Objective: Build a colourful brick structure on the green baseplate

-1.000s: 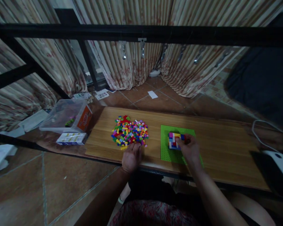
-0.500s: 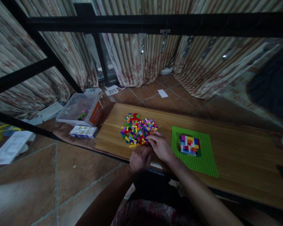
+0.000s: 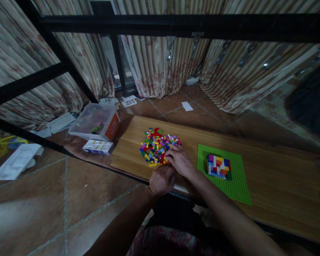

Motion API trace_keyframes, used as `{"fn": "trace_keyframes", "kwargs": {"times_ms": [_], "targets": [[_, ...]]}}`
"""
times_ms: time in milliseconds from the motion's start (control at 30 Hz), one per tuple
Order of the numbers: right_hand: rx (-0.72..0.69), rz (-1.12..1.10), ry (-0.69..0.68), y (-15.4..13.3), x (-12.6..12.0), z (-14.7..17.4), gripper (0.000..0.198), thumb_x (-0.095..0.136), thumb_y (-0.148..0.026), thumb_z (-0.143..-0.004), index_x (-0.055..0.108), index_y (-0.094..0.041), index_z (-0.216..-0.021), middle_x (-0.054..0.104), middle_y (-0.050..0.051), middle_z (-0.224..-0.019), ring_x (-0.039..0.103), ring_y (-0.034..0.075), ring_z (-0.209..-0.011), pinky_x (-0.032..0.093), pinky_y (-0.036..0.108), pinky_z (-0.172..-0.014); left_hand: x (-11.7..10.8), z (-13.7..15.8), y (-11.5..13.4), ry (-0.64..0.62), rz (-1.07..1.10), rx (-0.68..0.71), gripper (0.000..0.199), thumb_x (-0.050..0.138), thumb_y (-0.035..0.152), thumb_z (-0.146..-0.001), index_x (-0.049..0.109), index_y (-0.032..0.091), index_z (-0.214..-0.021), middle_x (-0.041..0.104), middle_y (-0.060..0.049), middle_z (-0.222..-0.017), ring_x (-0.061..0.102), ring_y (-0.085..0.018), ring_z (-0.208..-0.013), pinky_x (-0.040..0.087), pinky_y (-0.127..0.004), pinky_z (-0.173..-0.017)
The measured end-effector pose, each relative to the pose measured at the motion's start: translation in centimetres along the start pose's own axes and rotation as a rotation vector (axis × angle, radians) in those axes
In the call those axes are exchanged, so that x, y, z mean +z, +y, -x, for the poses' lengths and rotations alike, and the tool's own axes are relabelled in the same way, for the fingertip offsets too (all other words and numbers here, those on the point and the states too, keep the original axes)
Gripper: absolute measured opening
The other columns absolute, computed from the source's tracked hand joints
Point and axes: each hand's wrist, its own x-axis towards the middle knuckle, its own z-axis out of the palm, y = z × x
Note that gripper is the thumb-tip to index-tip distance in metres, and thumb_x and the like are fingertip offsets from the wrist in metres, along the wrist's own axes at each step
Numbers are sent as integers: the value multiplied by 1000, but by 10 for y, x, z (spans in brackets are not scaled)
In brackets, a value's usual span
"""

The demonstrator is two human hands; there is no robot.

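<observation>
bricks (image 3: 156,145) lie heaped at twelve o'clock from the left hand (image 3: 162,180), its fingers curled, contents hidden. the right hand (image 3: 181,161) bends its fingers at the heap's five o'clock edge, grasp impossible to tell; at its three o'clock, a brick block (image 3: 217,166) sits on a green baseplate (image 3: 240,185).

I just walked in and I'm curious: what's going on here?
Someone is handling toy bricks at a wooden table. Their right hand is at the near right edge of a loose, mixed-colour pile; I can't tell whether it holds a brick. The left hand is close beside it, at the table's near edge. Further right, a multicoloured brick block sits on a green board, with neither hand on it.
</observation>
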Motion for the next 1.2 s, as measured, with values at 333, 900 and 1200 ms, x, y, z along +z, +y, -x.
{"fn": "trace_keyframes", "kwargs": {"times_ms": [333, 900, 1200], "targets": [[334, -426, 327, -8, -13, 56, 18, 51, -30, -89, 65, -22, -97, 70, 4, -91, 66, 18, -83, 53, 32, -77, -5, -2, -2, -38, -5, -6, 12, 47, 17, -85, 58, 19, -87, 62, -4, -74, 60, -17, -74, 48, -28, -68], [695, -113, 688, 49, -71, 155, 27, 56, -43, -85, 70, -21, -93, 72, 8, -97, 66, 24, -89, 50, 41, -83, -4, -6, -5, 9, -82, 32, 8, 50, 16, -85, 57, 19, -87, 65, -2, -75, 62, -15, -69, 47, -26, -64], [541, -54, 701, 75, -57, 138, 18, 60, -37, -83, 73, -25, -83, 59, 8, -119, 52, 26, -111, 41, 49, -97, -2, -4, -8, -8, -82, 22, 8, 50, 17, -86, 57, 19, -90, 66, -2, -76, 63, -15, -70, 47, -26, -65]]}}
